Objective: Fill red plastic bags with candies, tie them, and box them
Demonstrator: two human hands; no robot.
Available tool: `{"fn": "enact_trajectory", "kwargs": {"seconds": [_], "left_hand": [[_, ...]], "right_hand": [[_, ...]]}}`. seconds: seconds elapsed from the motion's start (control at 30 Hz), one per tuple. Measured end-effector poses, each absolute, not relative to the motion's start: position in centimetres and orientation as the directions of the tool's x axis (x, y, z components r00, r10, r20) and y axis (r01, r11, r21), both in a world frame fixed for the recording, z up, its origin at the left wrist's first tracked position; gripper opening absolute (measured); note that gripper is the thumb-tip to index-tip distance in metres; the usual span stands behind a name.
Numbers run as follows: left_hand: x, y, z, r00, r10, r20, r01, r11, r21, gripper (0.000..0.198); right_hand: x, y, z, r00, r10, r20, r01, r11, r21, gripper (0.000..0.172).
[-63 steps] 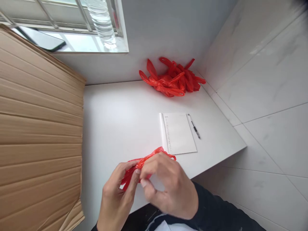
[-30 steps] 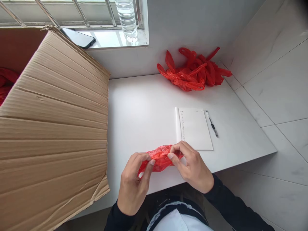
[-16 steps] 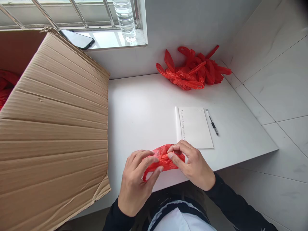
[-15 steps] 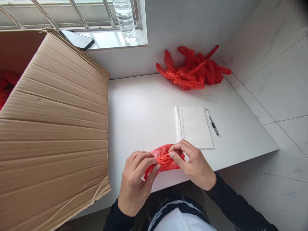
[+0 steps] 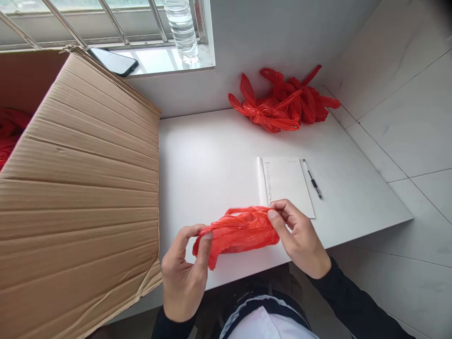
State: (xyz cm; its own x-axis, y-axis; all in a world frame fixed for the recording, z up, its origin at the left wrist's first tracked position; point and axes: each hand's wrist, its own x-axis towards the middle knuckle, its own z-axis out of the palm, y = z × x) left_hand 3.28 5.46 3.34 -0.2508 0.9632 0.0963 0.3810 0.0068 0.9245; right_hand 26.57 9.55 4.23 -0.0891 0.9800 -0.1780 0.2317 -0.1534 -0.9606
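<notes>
A crumpled red plastic bag is stretched sideways between my two hands, over the front edge of the white table. My left hand pinches its left end between thumb and fingers. At the upper right of the bag, my right hand is closed on the plastic with thumb and fingertips. An open notebook lies just beyond my right hand, with a black-and-clear pen to its right. What the bag contains, if anything, cannot be made out.
A large cardboard box fills the left side, with red plastic inside. More red plastic bags are heaped at the table's back. On the windowsill are a phone and a water bottle. A tiled wall borders the right.
My hands have moved apart, left hand leftward and right hand slightly rightward. The bunched, knotted-looking bag is now drawn out wider between them.
</notes>
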Motion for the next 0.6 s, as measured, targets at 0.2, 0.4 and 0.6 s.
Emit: {"fn": "enact_trajectory", "kwargs": {"seconds": [0.2, 0.4, 0.6], "left_hand": [[2.1, 5.1, 4.3, -0.366, 0.929, 0.049, 0.239, 0.042, 0.97, 0.018], [2.9, 4.2, 6.6, -0.198, 0.951, 0.239, 0.336, -0.163, 0.928, 0.021], [0.6, 2.0, 8.3, -0.302, 0.94, 0.16, 0.353, -0.046, 0.935, 0.017]], "right_hand": [[27.8, 9.5, 3.6, 0.015, 0.982, -0.186, 0.081, -0.187, -0.979, 0.02], [27.4, 8.8, 5.3, 0.048, 0.994, -0.099, 0.161, -0.106, -0.981, 0.019], [28.3, 8.9, 5.9, 0.14, 0.987, -0.082, 0.191, -0.109, -0.976, 0.016]]}}
